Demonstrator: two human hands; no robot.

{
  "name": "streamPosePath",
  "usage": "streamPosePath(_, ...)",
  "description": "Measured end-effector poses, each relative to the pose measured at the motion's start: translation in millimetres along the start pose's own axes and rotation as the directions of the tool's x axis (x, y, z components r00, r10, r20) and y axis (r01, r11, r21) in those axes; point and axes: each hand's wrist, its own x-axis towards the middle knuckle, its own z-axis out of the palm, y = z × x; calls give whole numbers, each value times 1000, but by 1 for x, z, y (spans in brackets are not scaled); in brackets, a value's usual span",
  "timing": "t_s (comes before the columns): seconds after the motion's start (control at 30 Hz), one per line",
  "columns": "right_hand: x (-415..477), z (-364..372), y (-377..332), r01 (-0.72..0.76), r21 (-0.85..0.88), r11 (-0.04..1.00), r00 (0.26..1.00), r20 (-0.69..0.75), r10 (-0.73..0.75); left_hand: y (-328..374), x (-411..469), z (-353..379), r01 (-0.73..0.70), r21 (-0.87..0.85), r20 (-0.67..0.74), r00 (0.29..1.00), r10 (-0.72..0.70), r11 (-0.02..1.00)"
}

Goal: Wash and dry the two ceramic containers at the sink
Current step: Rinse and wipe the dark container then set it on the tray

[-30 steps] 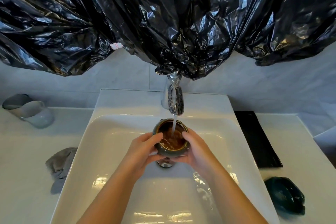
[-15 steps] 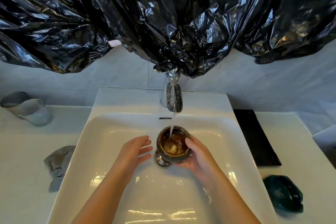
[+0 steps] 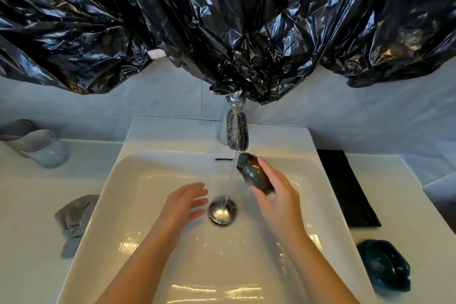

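My right hand [image 3: 277, 196] grips a dark green-brown ceramic cup [image 3: 254, 173], tilted with its mouth toward the far left, just right of the water stream falling from the chrome tap [image 3: 237, 133]. With its fingers straight, my left hand [image 3: 183, 202] hovers empty over the white sink [image 3: 153, 180], left of the drain [image 3: 222, 211]. A second, dark teal ceramic container [image 3: 383, 263] lies on the counter at the right.
A grey cloth [image 3: 72, 216] lies on the counter left of the basin. Two pale cups [image 3: 37, 144] lean at the far left. A black folded mat [image 3: 345, 187] sits right of the sink. Black plastic sheeting [image 3: 222, 20] hangs above the tap.
My left hand let go of the cup and drew back to the left. My right hand lifted the cup out of the stream to the right and tipped it over.
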Motion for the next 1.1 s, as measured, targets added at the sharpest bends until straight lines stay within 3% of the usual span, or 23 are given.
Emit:
streamPosePath(0.1,-2,-2,10,226,-284,932,967,-49,-250,-1,-2,1,2,4,5,1000,-2,1000)
streamPosePath(0.27,-10,2,10,279,-330,902,942,-87,-323,0,-7,-3,-21,13,9,1000,20,1000)
streamPosePath(0.33,-13,3,5,203,-186,961,966,-122,-227,0,-10,-5,-40,27,20,999,39,999)
streamPosePath(0.4,-13,7,-8,-82,204,975,987,-116,108,0,-12,-5,-67,56,41,997,65,996)
streamPosePath(0.43,-10,9,-11,-232,412,881,961,-46,274,0,-12,-5,-79,69,55,996,75,995)
streamPosePath(0.5,-4,15,-10,-436,697,569,871,168,461,-3,-10,-2,-89,72,64,994,85,993)
streamPosePath(0.57,-2,20,-11,-527,780,338,811,342,476,-7,-11,0,-158,81,7,987,158,984)
streamPosePath(0.6,-2,23,-12,-552,782,289,794,387,469,-10,-13,-1,-289,161,-53,952,301,944)
streamPosePath(0.63,-2,25,-13,-572,773,275,783,414,463,-12,-16,-3,-477,298,-64,854,516,827)
streamPosePath(0.67,-2,28,-14,-587,757,288,779,431,456,-13,-17,-6,-654,445,35,695,718,612)
streamPosePath(0.7,-2,29,-15,-592,741,316,784,438,440,-14,-17,-9,-767,551,230,517,824,328)
streamPosePath(0.73,-1,30,-16,-588,728,353,795,439,420,-14,-13,-12,-791,611,453,382,806,32)
streamPosePath(0.77,0,31,-18,-578,714,394,807,431,403,-11,-5,-13,-740,634,628,323,709,-224)
streamPosePath(0.8,1,32,-18,-561,700,441,823,413,390,-7,2,-12,-659,634,722,318,614,-405)
streamPosePath(0.87,4,33,-19,-521,668,531,851,355,388,-1,12,-5,-577,610,787,359,502,-543)
streamPosePath(1.0,10,32,-21,-477,611,631,878,307,367,0,22,8,-692,508,858,351,375,-514)
streamPosePath(1.1,14,26,-20,-485,623,614,874,341,345,3,28,6,-678,485,867,291,405,-553)
